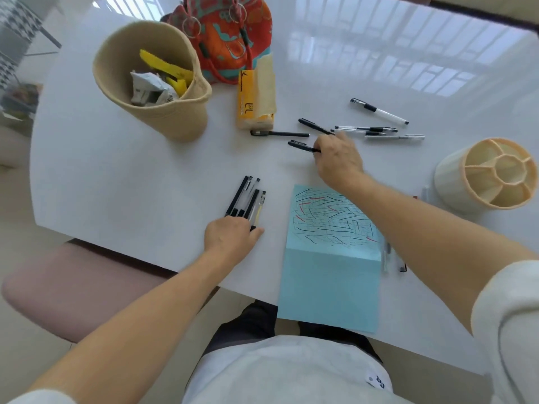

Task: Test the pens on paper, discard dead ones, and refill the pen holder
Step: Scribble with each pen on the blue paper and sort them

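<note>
White tabletop [145, 170] carries an orange pack [248, 106] with unreadable print, where the left hand [230, 237] clamps a bundle of pens [246, 199] and the outstretched right hand [338, 158] pinches a black pen [300, 145].

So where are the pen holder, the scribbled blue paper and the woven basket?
Pen holder [449, 176]: head view, on its outer wall.
Blue paper [329, 275]: head view, on its blank lower half.
Woven basket [175, 118]: head view, on its outer side.
</note>
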